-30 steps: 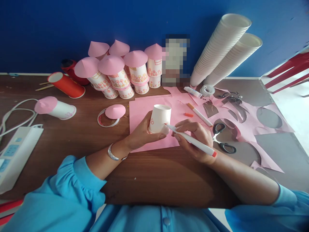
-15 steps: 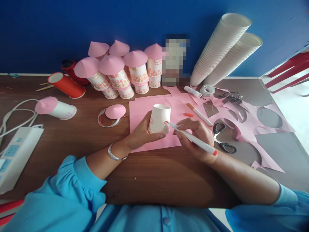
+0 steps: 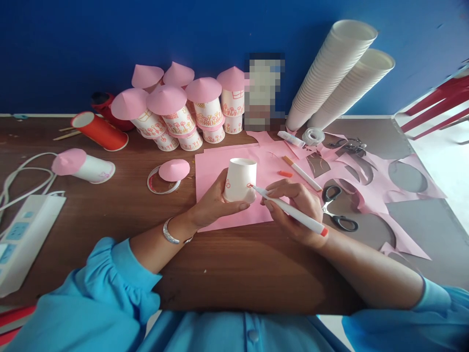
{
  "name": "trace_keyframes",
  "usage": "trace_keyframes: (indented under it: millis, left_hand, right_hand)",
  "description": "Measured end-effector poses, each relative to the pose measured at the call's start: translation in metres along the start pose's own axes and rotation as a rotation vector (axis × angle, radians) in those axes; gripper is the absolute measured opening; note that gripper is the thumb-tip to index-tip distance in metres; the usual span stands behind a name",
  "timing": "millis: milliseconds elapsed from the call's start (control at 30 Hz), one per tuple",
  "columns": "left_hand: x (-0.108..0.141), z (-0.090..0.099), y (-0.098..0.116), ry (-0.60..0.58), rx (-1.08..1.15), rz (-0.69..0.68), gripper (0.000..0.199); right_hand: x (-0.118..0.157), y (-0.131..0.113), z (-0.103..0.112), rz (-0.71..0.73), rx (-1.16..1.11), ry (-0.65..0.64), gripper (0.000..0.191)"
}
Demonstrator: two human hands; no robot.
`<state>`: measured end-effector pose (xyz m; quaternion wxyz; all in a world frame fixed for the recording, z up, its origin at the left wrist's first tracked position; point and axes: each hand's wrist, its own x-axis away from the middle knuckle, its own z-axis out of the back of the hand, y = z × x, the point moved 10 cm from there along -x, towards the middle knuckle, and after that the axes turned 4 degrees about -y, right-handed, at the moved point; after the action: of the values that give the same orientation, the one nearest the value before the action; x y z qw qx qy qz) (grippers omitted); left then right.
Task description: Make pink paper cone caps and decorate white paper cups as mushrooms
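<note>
A white paper cup (image 3: 241, 178), turned bottom up, is gripped in my left hand (image 3: 216, 200), thumb across its lower front. Small red outlines show on the cup's left and right sides. In my right hand (image 3: 295, 210) is a white marker (image 3: 298, 212) with a red end, its tip touching the red mark on the cup's right side. Pink paper sheets (image 3: 208, 181) lie beneath the cup and hands. An orange-red marker cap (image 3: 285, 173) and an orange-ended marker (image 3: 302, 174) rest on the paper behind my right hand.
Decorated cup towers with pink cone roofs (image 3: 166, 100) stand along the wall. Two tall cup stacks (image 3: 331, 73) lean at the back right. Scissors (image 3: 335, 208) and pink paper scraps (image 3: 383, 195) lie to the right. A power strip (image 3: 31, 234) and a tape roll (image 3: 150, 185) are on the left.
The marker tip stays at the cup's right side, and the red outline there looks slightly fuller. Both hands keep their hold; the whole view has shifted slightly.
</note>
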<state>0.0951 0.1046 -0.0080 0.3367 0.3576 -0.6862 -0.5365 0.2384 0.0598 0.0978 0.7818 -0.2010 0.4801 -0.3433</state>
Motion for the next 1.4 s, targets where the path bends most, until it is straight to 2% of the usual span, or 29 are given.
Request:
trace_keyframes:
  millis: [367,1067,1400]
  left_hand:
    - [0.0002,-0.002,0.0037,-0.023,0.03,-0.031,0.064]
    - [0.0002,0.0026,0.0007,0.032,0.025,0.016,0.073]
    - [-0.0005,0.0037,-0.0002,0.027,0.038,-0.036,0.069]
  right_hand:
    - [0.0011,0.0035,0.0022,-0.016,0.01,0.028,0.016]
    - [0.0037,0.0031,-0.0015,-0.007,0.011,0.004,0.016]
    - [0.0031,0.0024,0.0003,0.005,0.035,0.021,0.016]
